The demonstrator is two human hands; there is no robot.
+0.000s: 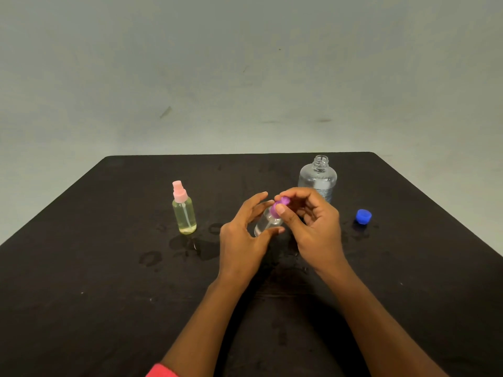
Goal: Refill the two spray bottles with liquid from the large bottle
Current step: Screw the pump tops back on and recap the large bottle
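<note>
purple spray head (277, 207) pinched by right hand (315, 227), left hand (242, 235) holding clear bottle (265, 223).

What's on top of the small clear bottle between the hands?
A purple spray cap, pinched by the right hand; the left hand holds the bottle. Fingers hide whether it is screwed tight.

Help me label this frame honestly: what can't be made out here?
Head view: purple-capped spray bottle mostly hidden by left hand and right hand; fill level unclear.
Its purple cap: right hand pinches it; tightening or loosening unclear.
The large bottle: base behind right hand; liquid level unclear.
Whether left hand grips that bottle: unclear.
A red sleeve: cut by bottom edge.
</note>
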